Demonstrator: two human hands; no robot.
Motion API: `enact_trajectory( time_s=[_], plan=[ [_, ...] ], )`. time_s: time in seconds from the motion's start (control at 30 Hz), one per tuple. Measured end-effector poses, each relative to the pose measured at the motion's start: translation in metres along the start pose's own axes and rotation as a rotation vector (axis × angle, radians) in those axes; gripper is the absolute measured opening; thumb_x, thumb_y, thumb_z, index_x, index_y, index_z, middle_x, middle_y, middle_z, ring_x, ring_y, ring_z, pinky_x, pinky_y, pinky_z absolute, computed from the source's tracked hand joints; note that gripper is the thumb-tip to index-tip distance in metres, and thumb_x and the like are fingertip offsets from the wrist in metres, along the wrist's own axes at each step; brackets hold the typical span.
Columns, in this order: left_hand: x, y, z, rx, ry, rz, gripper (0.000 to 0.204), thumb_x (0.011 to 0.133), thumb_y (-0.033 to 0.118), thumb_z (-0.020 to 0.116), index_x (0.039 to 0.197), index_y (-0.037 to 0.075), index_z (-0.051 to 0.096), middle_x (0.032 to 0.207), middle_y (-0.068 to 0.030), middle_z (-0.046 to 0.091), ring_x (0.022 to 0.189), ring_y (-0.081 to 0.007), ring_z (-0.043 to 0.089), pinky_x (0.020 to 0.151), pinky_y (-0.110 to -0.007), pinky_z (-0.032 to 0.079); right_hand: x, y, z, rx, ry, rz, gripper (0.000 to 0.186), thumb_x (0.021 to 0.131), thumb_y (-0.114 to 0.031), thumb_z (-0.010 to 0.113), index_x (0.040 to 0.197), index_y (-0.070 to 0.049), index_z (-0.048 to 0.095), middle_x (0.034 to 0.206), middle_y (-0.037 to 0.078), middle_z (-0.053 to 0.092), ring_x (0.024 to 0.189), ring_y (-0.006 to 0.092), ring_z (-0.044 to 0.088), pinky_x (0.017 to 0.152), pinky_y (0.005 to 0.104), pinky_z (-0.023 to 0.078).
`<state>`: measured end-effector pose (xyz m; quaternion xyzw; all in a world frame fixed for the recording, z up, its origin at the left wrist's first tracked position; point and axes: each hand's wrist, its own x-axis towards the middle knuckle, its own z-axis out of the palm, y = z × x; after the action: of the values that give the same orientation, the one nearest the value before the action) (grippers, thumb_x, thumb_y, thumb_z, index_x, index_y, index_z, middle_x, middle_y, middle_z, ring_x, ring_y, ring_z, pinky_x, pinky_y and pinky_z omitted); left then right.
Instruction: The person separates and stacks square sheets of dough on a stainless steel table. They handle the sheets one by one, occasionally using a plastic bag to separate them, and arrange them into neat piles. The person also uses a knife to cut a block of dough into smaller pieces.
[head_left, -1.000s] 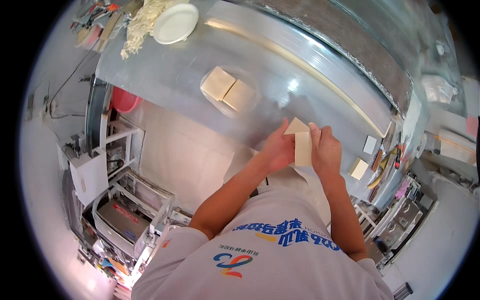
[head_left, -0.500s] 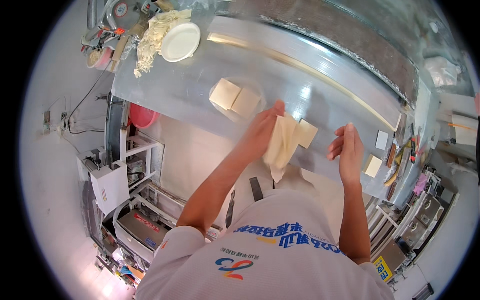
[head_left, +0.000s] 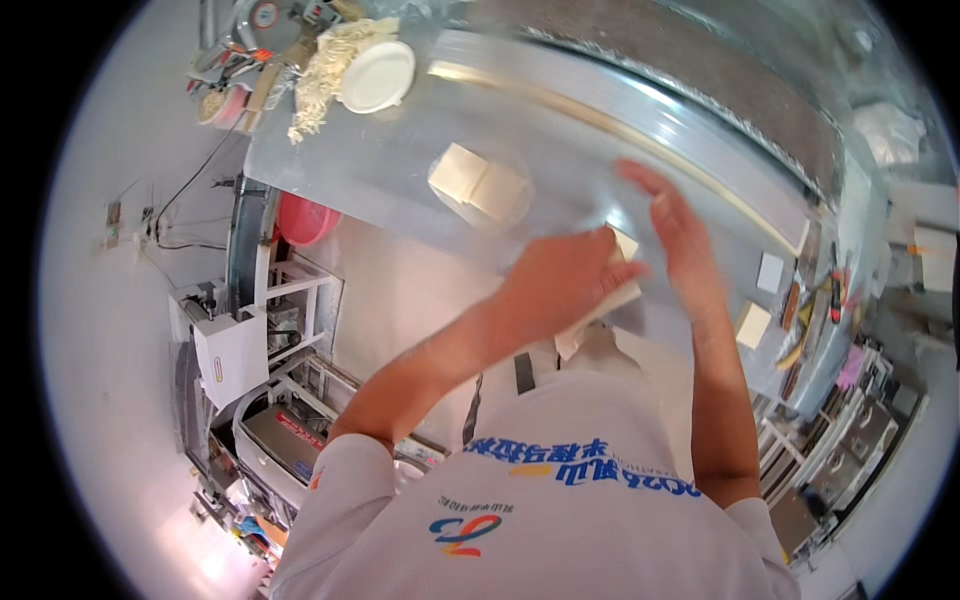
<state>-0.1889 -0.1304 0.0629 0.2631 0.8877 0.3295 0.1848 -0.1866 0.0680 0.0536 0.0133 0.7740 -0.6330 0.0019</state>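
Pale square stacks point(head_left: 460, 172) sit on a round translucent plate point(head_left: 465, 212). My left hand point(head_left: 562, 282) covers part of a pale sheet point(head_left: 578, 337) at the table's point(head_left: 380, 150) near edge; I can't tell whether it grips. My right hand point(head_left: 682, 238) is loosely spread.

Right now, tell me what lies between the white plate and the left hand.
In the head view, two pale square blocks sit there, side by side.
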Motion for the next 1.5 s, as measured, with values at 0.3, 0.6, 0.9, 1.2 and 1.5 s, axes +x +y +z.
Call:
enact_trajectory(
  time_s=[0.3,0.6,0.9,1.2,1.5],
  plan=[
    [-0.033,-0.052,-0.01,-0.187,0.142,-0.397,0.047,0.112,0.05,0.049,0.107,0.004,0.059,0.081,-0.0182,0.065,0.076,-0.0411,0.068,0.065,-0.046,0.054,-0.002,0.04,0.057,0.353,-0.651,0.354,0.039,0.107,-0.023,0.066,0.14,-0.002,0.065,0.13,0.005,0.07,0.123,0.0162,0.062,0.108,0.0304,0.045],
    [-0.073,-0.185,0.009,-2.207,0.322,-0.59,0.089,0.109,0.072,0.029,0.134,-0.008,0.059,0.126,-0.0182,0.068,0.119,-0.0256,0.067,0.104,-0.04,0.052,0.067,0.02,0.129,0.289,-0.738,0.602,0.049,0.102,-0.017,0.074,0.144,0.002,0.06,0.132,0.008,0.068,0.119,0.016,0.064,0.105,0.0329,0.05],
    [-0.023,-0.238,0.055,-1.5,0.418,-0.687,0.046,0.105,0.035,0.069,0.13,-0.004,0.064,0.116,-0.0108,0.069,0.107,-0.0148,0.068,0.09,-0.033,0.059,0.117,0.118,0.178,-0.19,-0.535,0.53,0.052,0.104,-0.03,0.067,0.144,0.002,0.057,0.133,0.015,0.068,0.12,0.0243,0.065,0.106,0.0396,0.049],
    [0.01,-0.248,0.038,-1.083,0.414,-0.876,0.051,0.105,0.041,0.069,0.108,-0.01,0.062,0.082,-0.015,0.072,0.065,-0.0193,0.074,0.054,-0.031,0.06,0.13,0.146,0.195,-0.367,-0.387,0.266,0.037,0.102,-0.022,0.062,0.134,-0.003,0.064,0.124,0.019,0.068,0.119,0.0378,0.061,0.105,0.0457,0.047],
    [-0.012,-0.276,0.047,-0.204,0.217,-0.804,0.043,0.105,0.035,0.069,0.112,-0.008,0.063,0.093,-0.0142,0.073,0.078,-0.0231,0.073,0.061,-0.037,0.058,0.119,0.161,0.195,-0.504,-0.15,-0.041,0.038,0.098,-0.016,0.066,0.133,-0.002,0.062,0.126,0.019,0.065,0.122,0.0372,0.057,0.108,0.047,0.045]
  ],
)
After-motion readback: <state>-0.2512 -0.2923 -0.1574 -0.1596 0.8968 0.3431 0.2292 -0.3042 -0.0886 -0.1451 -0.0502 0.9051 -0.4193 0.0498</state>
